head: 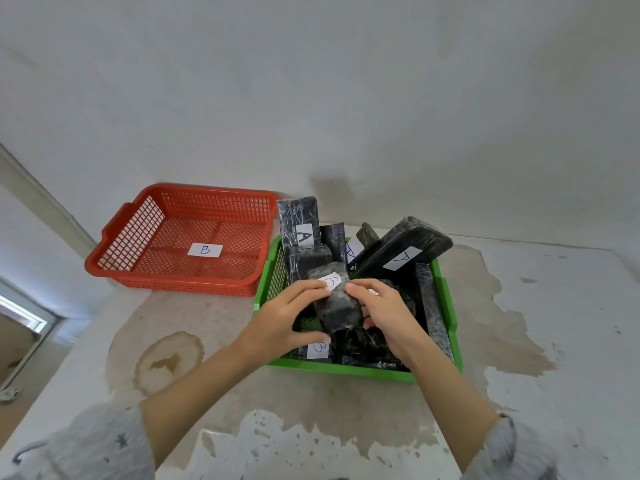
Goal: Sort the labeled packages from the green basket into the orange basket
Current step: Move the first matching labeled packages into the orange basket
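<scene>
A green basket [363, 370] at centre right holds several black wrapped packages with white labels. A small black package marked B [335, 303] is held above the basket between both hands. My left hand [287, 318] grips its left side and my right hand [384, 311] grips its right side. Behind stand packages marked A: a tall one [298, 225] and a wide tilted one [403, 249]. Another B label [318, 348] shows under my left hand. The orange basket [114, 237] to the left holds only a white B tag [205, 250].
Both baskets sit on a stained, peeling white tabletop [519, 341] against a white wall [311, 98]. The table's left edge [59, 368] drops to a floor with a doorway. Grey sleeves show at the bottom corners.
</scene>
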